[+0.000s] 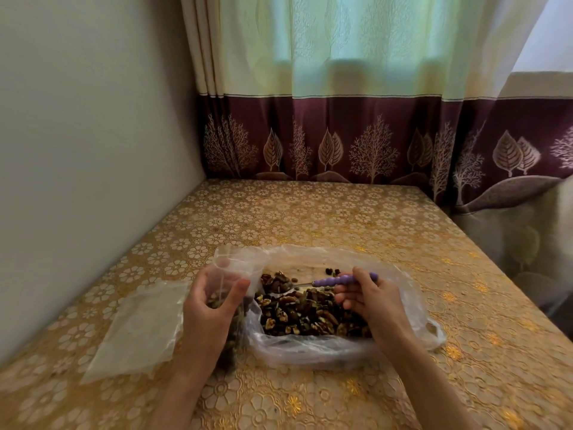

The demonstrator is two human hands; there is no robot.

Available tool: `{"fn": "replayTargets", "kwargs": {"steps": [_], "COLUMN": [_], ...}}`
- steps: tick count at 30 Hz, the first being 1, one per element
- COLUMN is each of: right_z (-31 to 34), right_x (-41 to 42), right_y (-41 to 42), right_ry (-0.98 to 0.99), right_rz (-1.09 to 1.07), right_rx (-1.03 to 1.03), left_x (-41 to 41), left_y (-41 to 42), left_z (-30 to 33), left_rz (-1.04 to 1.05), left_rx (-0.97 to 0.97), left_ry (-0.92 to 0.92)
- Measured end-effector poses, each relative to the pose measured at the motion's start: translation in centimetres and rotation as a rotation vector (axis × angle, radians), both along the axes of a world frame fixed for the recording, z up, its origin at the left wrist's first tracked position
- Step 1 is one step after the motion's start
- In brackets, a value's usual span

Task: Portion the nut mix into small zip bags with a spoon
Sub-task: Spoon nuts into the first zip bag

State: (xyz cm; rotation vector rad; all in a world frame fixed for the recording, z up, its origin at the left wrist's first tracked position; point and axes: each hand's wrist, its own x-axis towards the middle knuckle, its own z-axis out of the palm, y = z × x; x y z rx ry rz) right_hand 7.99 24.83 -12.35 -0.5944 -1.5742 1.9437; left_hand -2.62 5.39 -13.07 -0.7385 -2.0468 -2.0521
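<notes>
Nearest the camera: two bare forearms reach onto the gold floral tablecloth (310, 212).

Left hand (214, 301) is curled round a small zip bag (229, 274), thumb on the near side, fingers behind the plastic. The bag stands upright, mouth up and open, tilted a bit toward the nut pile. Some nuts already sit in its lower part, so this bag is partly filled, not full.

Right hand (369, 296) pinches the purple handle of the spoon (328, 282), fingers curled over it. The spoon's long axis runs roughly left-right across the view, nearly level: handle to the right, bowl pointing left toward the zip bag. The bowl looks loaded and sits just over the nut mix (310, 315), close to the bag mouth but not yet inside it.

The nut mix lies in a big thin plastic bag (310, 346) spread open on the table, between the two hands and slightly right. A large heap is left.

Left of the hands, a flat empty zip bag (139, 330) lies on the cloth, unfilled. No sealed, finished bags are visible.

Judgement: early stage. One bag is in progress, at least one is waiting, and most of the mix is still to be portioned.

Beyond: wall at left, a curtain (341, 135) with a maroon tree-print border behind the table.
</notes>
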Motion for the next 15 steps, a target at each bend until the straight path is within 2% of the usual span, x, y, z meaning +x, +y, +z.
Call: {"fn": "replayTargets", "kwargs": {"steps": [7, 15], "right_z": [0.4, 5.0], "right_x": [0.1, 0.0], "right_y": [0.0, -0.3], "right_ry": [0.022, 0.178], "right_rz": [-0.050, -0.092], "right_rx": [-0.031, 0.021], "left_x": [-0.3, -0.6], "left_y": [0.0, 0.0], "left_z": [-0.4, -0.6], "left_rz": [-0.003, -0.022], "left_rx": [-0.013, -0.028], "left_ry": [0.004, -0.003]}}
